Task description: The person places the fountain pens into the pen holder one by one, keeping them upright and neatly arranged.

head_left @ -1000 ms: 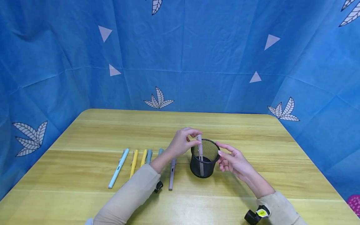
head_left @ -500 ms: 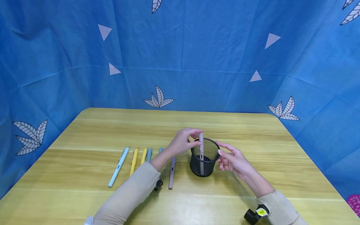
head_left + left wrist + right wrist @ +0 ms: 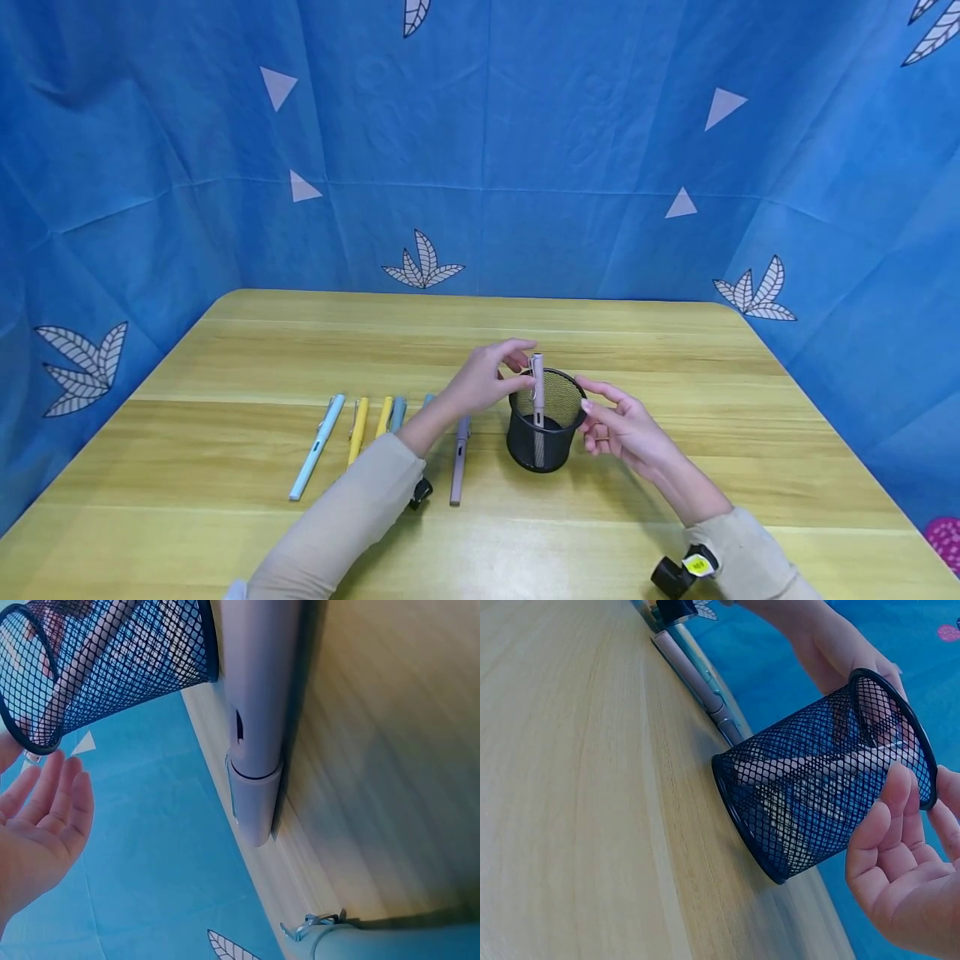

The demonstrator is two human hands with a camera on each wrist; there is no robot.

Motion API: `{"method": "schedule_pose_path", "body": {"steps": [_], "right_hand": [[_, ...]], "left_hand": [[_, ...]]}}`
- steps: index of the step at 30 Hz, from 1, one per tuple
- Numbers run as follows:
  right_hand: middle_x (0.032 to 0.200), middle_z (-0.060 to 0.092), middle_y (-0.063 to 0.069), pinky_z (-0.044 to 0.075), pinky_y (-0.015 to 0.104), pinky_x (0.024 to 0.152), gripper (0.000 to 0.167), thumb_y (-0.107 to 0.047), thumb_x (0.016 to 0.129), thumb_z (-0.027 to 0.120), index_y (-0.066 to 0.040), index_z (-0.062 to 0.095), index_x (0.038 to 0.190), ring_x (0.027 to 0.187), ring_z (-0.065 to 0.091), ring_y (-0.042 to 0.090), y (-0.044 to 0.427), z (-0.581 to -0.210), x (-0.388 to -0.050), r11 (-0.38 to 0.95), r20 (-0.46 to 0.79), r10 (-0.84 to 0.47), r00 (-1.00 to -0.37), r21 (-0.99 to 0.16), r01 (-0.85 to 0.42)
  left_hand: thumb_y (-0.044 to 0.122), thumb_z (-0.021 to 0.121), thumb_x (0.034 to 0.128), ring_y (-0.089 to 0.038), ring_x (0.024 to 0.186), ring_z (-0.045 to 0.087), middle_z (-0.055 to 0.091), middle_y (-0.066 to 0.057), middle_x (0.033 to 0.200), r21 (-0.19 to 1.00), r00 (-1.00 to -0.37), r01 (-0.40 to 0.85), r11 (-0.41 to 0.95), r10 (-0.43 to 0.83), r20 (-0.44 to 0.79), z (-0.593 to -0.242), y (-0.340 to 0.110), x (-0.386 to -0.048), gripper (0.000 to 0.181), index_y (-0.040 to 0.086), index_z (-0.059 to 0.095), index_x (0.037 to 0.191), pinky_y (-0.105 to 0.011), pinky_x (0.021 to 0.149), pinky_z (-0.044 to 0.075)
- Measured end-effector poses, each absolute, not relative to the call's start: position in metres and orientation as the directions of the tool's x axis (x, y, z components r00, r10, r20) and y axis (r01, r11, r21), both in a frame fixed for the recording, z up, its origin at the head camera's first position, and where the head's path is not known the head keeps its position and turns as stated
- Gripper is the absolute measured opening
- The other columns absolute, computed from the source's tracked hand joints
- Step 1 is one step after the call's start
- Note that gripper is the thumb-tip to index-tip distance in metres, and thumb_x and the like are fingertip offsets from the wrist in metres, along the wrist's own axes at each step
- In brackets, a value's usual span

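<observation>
A black mesh pen holder (image 3: 546, 450) stands upright on the table, and a light purple pen (image 3: 538, 396) leans inside with its capped end above the rim. My left hand (image 3: 483, 379) is at the rim's left side, thumb close beside the pen and index finger extended just behind its top; the fingers look loosened, and whether the thumb touches the pen is unclear. With thumb and index finger, my right hand (image 3: 626, 429) pinches the rim from the right. The right wrist view shows the pen (image 3: 810, 766) slanting behind the mesh (image 3: 780, 817).
Left of the holder lies a darker purple pen (image 3: 459, 467). Farther left are a light blue pen (image 3: 317, 450), yellow pens (image 3: 358, 429) and blue-grey pens (image 3: 398, 412), some partly hidden by my left forearm. Blue patterned cloth (image 3: 480, 150) hangs behind the table (image 3: 637, 333).
The purple pen has shifted slightly right and stands more upright in the holder. My left fingers have loosened from its top, the index finger moving off it. The right hand keeps its place.
</observation>
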State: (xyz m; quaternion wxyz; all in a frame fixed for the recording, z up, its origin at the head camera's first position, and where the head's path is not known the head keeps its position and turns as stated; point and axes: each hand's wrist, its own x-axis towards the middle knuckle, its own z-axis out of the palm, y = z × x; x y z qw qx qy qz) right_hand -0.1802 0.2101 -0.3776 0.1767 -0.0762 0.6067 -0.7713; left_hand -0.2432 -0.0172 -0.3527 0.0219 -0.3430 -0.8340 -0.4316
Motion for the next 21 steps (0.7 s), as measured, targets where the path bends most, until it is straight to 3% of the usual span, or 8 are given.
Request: {"method": "schedule_pose_path", "body": {"steps": [10, 21], "right_hand": [[0.07, 0.057, 0.006, 0.048, 0.024, 0.054, 0.037, -0.014, 0.092, 0.051, -0.018, 0.042, 0.127, 0.054, 0.055, 0.013, 0.209, -0.379, -0.181, -0.202, -0.1, -0.357, -0.929, -0.963, 0.181], [0.071, 0.057, 0.006, 0.048, 0.024, 0.054, 0.047, -0.015, 0.092, 0.051, -0.012, 0.032, 0.136, 0.055, 0.055, 0.013, 0.209, -0.377, -0.182, -0.19, -0.116, -0.354, -0.928, -0.963, 0.193]], "left_hand": [[0.016, 0.061, 0.0858, -0.015, 0.085, 0.056, 0.061, -0.006, 0.097, 0.71, -0.762, 0.596, 0.374, 0.542, 0.354, -0.351, -0.023, -0.241, 0.031, 0.003, 0.056, 0.114, -0.021, 0.066, 0.047], [0.014, 0.061, 0.0855, -0.013, 0.081, 0.056, 0.062, -0.004, 0.091, 0.705, -0.761, 0.6, 0.379, 0.541, 0.358, -0.351, -0.028, -0.241, 0.027, 0.002, 0.059, 0.109, -0.021, 0.064, 0.046]]}}
